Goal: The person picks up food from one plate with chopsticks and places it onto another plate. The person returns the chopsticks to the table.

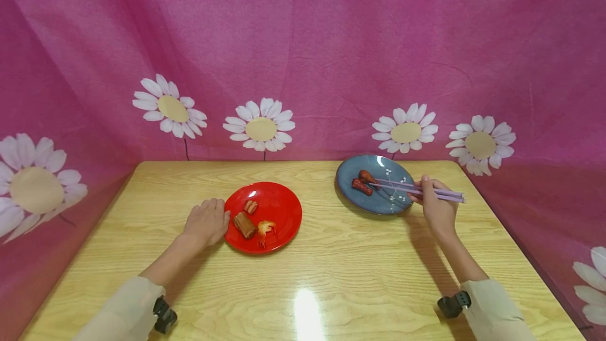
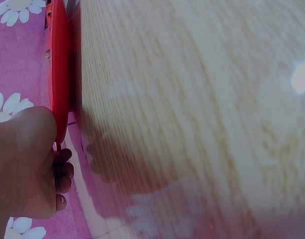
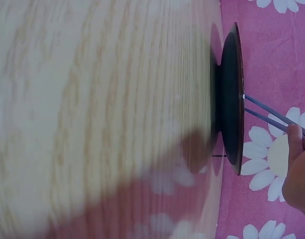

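Note:
My left hand [image 1: 206,222] grips the left rim of a red plate [image 1: 286,214], thumb at the edge, fingertips [image 2: 66,170] curled beneath in the left wrist view. On that plate lie a brown block-like food piece [image 1: 244,224], a small striped piece [image 1: 250,207] and an orange shrimp-like piece [image 1: 266,227]. Purple chopsticks [image 1: 442,193] are held in my right hand [image 1: 439,212], which is over the right edge of a blue-grey plate [image 1: 364,165]. Their tips are at a brown drumstick [image 1: 367,177] and a dark red meat piece [image 1: 362,187]; whether they pinch either one, I cannot tell.
Both plates stand on a light wooden table [image 1: 360,267], the blue-grey one near the back edge. A pink cloth [image 1: 312,67] with white daisies surrounds the back and sides. The right wrist view shows the blue-grey plate [image 3: 232,99] edge-on.

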The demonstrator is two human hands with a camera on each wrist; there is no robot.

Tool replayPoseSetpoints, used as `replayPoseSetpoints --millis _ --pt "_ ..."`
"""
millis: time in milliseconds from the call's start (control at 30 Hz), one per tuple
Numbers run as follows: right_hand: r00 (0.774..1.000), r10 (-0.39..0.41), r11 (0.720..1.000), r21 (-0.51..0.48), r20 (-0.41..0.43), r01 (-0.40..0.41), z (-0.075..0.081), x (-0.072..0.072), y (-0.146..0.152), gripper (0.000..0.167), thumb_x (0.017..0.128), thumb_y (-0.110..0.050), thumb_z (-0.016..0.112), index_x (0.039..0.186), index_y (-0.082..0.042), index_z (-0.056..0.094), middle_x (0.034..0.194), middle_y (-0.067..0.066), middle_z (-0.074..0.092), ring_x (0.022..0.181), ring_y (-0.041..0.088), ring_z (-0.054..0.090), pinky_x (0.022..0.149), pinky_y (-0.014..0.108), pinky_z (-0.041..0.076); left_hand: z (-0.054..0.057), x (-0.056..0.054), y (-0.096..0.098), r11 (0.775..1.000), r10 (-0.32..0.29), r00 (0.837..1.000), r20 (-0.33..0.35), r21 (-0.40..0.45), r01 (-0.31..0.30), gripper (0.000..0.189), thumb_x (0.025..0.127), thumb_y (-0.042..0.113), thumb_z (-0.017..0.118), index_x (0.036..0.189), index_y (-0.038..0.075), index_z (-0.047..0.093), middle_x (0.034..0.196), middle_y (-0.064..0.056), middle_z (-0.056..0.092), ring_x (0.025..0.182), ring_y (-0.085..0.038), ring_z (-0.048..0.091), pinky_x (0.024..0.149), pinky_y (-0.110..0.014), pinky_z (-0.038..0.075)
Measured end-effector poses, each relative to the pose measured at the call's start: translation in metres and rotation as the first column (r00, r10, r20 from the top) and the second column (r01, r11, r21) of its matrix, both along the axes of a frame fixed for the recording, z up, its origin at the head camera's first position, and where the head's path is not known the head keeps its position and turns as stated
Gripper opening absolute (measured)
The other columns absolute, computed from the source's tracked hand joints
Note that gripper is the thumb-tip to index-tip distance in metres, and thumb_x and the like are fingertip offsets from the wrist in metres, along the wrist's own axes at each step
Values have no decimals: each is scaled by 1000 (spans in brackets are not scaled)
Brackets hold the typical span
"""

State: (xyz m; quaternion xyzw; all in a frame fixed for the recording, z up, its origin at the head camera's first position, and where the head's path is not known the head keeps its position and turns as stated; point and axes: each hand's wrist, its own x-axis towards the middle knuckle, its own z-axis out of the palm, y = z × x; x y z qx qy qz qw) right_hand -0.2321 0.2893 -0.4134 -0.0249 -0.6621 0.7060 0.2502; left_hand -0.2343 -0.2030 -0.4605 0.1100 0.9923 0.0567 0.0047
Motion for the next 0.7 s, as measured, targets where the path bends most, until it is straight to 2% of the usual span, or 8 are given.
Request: replayPoseSetpoints --millis 100,167,267,333,433,533,700 --pt "1000 -1 1000 -2 -18 0 -1 -2 2 36 100 -13 60 97 24 60 80 8 71 69 14 73 63 27 55 1 0 0 1000 -2 1000 0 0 2 23 102 22 47 96 0 48 85 -10 47 88 -32 50 73 -42 39" --pt "1000 4 1000 -2 -20 -4 -2 -5 3 30 100 -12 60 93 16 65 81 8 71 69 13 73 64 27 55 1 1 0 1000 -2 1000 2 1 2 22 102 22 47 96 0 48 85 -10 47 88 -32 50 73 -41 39" --pt "999 49 999 -10 -22 -49 -4 -9 3 23 100 -10 60 91 9 69 84 9 71 72 13 73 66 28 55 1 1 -1 1000 -3 1000 6 -1 3 22 102 22 47 96 0 48 85 -10 47 88 -31 50 72 -41 39" --pt "995 99 995 -12 -31 -99 -4 -11 0 22 100 -9 60 93 10 68 85 11 71 73 14 73 67 28 55 0 0 -1 1000 -2 1000 8 -2 2 23 102 22 47 97 0 48 86 -10 47 88 -31 50 73 -41 39" --pt "981 188 982 7 -54 -188 -2 -11 -8 29 100 -8 59 98 21 63 85 12 71 74 14 73 67 28 55 0 0 -1 1000 1 1000 9 -3 -1 23 102 22 47 97 0 49 86 -10 48 89 -32 50 73 -41 39" --pt "959 277 960 52 -60 -274 3 -9 -17 36 100 -8 59 102 27 57 87 12 71 75 14 73 67 28 56 -1 -1 -1 1000 1 1000 9 -5 -1 23 102 22 47 97 0 49 86 -10 48 89 -32 50 73 -41 39" --pt "917 397 913 117 -39 -390 8 -7 -32 34 101 -6 58 102 28 56 89 13 70 75 16 73 68 29 56 -1 -1 -1 1000 0 1000 8 -5 0 23 102 22 47 97 0 48 85 -10 47 88 -32 50 73 -41 39"
